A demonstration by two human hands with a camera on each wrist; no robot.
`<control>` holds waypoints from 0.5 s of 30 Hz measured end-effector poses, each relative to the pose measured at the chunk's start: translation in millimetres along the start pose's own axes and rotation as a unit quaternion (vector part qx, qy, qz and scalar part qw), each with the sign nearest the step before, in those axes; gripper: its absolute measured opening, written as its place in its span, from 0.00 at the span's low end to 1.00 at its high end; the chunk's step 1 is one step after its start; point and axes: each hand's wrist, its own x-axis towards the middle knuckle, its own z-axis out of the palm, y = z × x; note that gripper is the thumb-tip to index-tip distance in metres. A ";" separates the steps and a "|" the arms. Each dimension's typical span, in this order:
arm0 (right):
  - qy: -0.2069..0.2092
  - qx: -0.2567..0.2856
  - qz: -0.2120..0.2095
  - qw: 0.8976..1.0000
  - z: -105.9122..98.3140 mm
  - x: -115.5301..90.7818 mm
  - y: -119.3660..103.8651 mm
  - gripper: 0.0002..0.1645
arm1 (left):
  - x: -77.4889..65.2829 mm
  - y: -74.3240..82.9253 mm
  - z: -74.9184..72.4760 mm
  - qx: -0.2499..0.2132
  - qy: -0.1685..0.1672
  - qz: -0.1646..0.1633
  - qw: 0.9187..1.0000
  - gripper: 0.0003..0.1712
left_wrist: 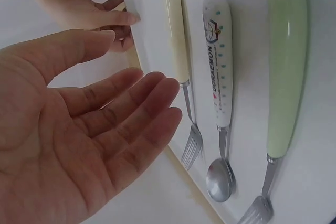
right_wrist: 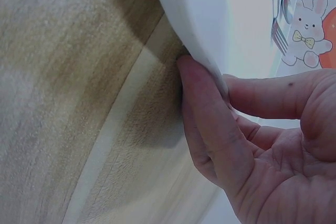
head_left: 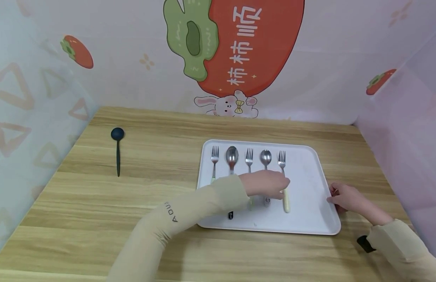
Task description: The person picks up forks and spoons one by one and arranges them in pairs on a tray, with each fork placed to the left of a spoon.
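Note:
A white tray carries forks and spoons lying side by side. My right hand pinches the tray's right rim between thumb and fingers, as the right wrist view shows close up. Over the right part of the row is my left hand, palm facing sideways and fingers loosely extended, holding nothing. Nearest to it lies a fork with a cream handle. Beside that are a spoon with a white printed handle and a fork with a green handle. Farther left are a large spoon and another fork, partly covered by the sleeve.
On the left of the wooden table lies a black spoon, apart from the tray. A printed wall covering rises behind the table, with more covering at both sides. Near the right sleeve is a small black object.

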 end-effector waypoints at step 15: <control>0.003 -0.014 0.007 1.000 -0.6 1.5 1.1 0.08 | -40.0 -48.3 -9.6 -0.036 0.023 -0.039 0.998 0.19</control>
